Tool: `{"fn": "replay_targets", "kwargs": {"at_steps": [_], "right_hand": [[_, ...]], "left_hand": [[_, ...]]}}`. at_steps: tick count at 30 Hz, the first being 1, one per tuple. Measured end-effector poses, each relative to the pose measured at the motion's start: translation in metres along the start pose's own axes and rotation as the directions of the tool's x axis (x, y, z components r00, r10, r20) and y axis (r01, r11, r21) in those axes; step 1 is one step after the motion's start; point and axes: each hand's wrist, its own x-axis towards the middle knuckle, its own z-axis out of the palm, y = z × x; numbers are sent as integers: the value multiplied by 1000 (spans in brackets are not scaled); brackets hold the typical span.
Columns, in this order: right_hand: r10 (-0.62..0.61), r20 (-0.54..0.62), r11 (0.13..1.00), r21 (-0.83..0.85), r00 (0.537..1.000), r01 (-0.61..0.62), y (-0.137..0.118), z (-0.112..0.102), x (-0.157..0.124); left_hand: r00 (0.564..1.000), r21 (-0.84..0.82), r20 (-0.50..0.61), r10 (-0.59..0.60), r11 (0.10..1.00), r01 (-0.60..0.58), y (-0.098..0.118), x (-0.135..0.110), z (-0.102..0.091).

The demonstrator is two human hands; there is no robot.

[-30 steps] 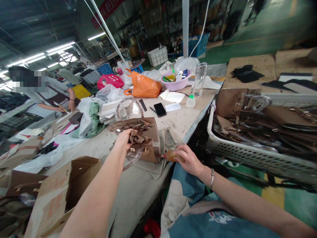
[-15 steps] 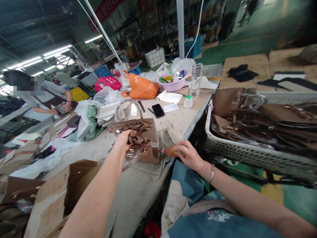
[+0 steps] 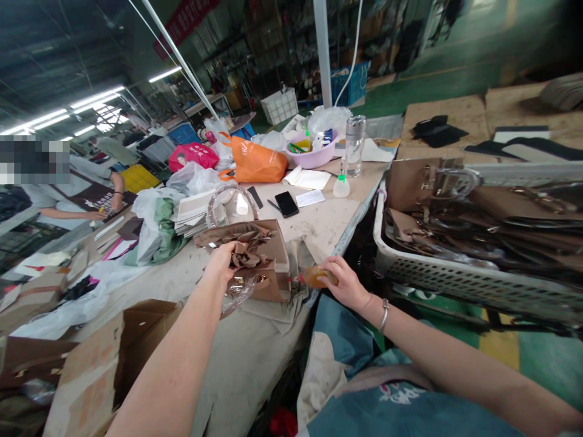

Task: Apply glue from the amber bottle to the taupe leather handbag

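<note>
A brown handbag (image 3: 268, 283) lies on its side on the worktable (image 3: 319, 224), its opening stuffed with crumpled brown paper or lining (image 3: 250, 254). My left hand (image 3: 223, 258) is closed on the bag at that crumpled material; the fingertips are partly hidden. In my right hand (image 3: 344, 280) is a small squeeze bottle (image 3: 316, 277) of amber liquid, held level with its red tip pointing left at the bag's edge. Whether the tip touches the bag I cannot tell. Grey cloth (image 3: 296, 297) lies under and beside the bag. A clear-wrapped handle (image 3: 232, 203) arches behind it.
At right stands a white plastic crate (image 3: 423, 261) full of brown bags. Behind the bag lie a phone (image 3: 286, 204), an orange tote (image 3: 259, 161), a purple basin (image 3: 314, 159) and a glass bottle (image 3: 356, 145). A cardboard box (image 3: 104, 358) sits front left. A co-worker (image 3: 86, 188) works at far left.
The whole view has shifted slightly, so things sit a little further left. Both hands keep their hold, and the bottle tip stays at the bag's edge.
</note>
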Motion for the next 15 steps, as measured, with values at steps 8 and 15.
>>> {"fn": "replay_targets", "kwargs": {"at_steps": [8, 15], "right_hand": [[80, -57, 996, 51, 995, -77, -3, -5, 4], [43, -94, 999, 36, 995, -40, 0, -11, 16]], "left_hand": [[1000, -2, -4, -14, 1000, 14, 0, 0, -1], [1000, 5, -4, -18, 1000, 18, 1, 0, 0]]}}
